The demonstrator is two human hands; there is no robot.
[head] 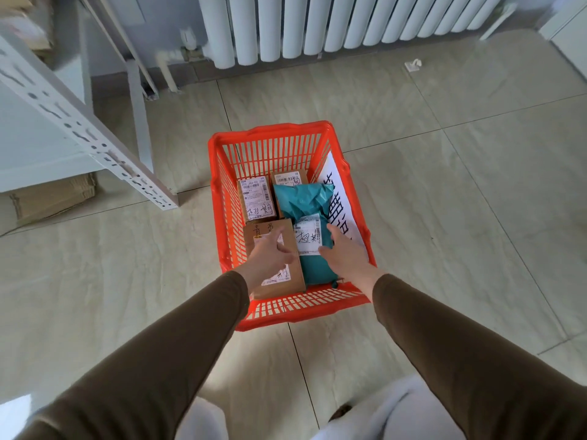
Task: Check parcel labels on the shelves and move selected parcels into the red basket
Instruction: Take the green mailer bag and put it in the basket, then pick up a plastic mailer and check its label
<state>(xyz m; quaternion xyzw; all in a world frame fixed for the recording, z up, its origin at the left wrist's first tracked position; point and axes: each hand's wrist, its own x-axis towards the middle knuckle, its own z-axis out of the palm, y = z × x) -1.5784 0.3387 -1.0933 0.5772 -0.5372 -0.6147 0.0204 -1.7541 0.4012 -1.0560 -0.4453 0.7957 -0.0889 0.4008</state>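
The red basket (219, 198) stands on the tiled floor in front of me. Inside lie a teal plastic mailer (301, 198) with a white label, a brown box (293, 271) at the near left, and two more labelled boxes (256, 198) at the back. My left hand (270, 252) hovers over the near brown box, fingers apart, holding nothing. Spread open on the teal mailer beside its label rests my right hand (343, 252). A white sheet with handwriting (341, 198) leans against the basket's right wall.
A white metal shelf frame (79, 122) slants across the left, with flattened cardboard (54, 195) under it. A white radiator (317, 23) runs along the far wall. A small white scrap (413, 65) lies on the floor near it.
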